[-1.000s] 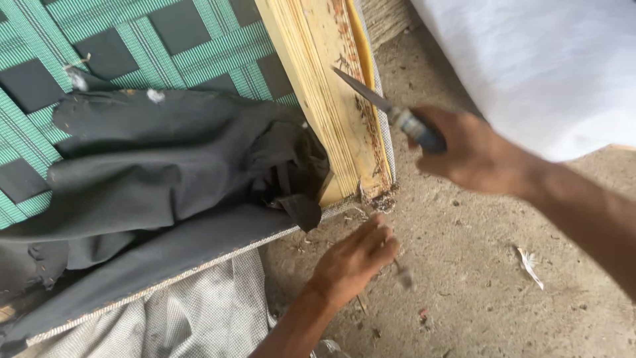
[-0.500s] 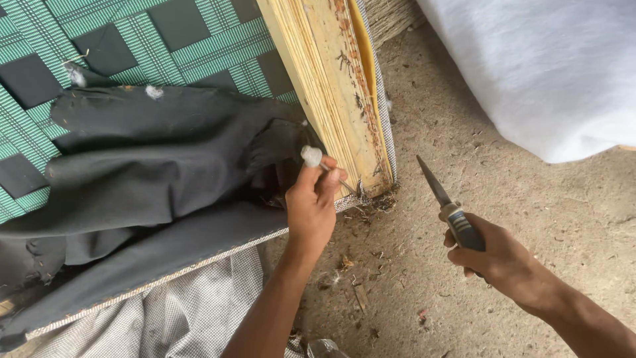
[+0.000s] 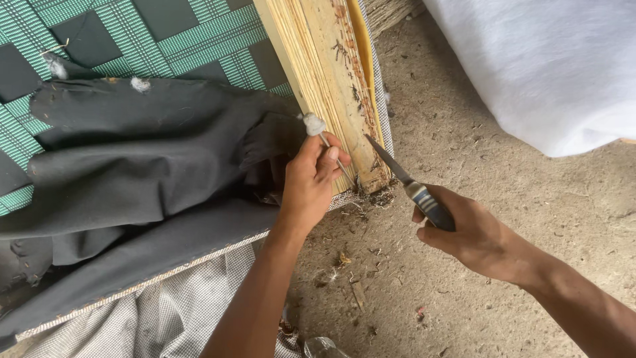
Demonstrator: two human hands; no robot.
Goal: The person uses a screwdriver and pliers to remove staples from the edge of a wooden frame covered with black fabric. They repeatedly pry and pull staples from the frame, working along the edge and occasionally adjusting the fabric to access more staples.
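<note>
While the black cloth (image 3: 132,159) lies peeled back over the green webbing (image 3: 199,33) on the left, the wooden frame (image 3: 331,79) stands bare; the right hand (image 3: 477,232) grips a knife (image 3: 414,189) whose tip touches it, and left hand (image 3: 308,179) fingers pinch a thin tuft-tipped pin (image 3: 328,146).

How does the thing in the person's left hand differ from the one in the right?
The left hand pinches a thin metal pin with a whitish fluff tip, held upright against the yellow wooden frame edge. The right hand grips a broader steel-bladed knife, angled towards the frame's lower corner. Both are slim metal tools at the same frame.
</note>
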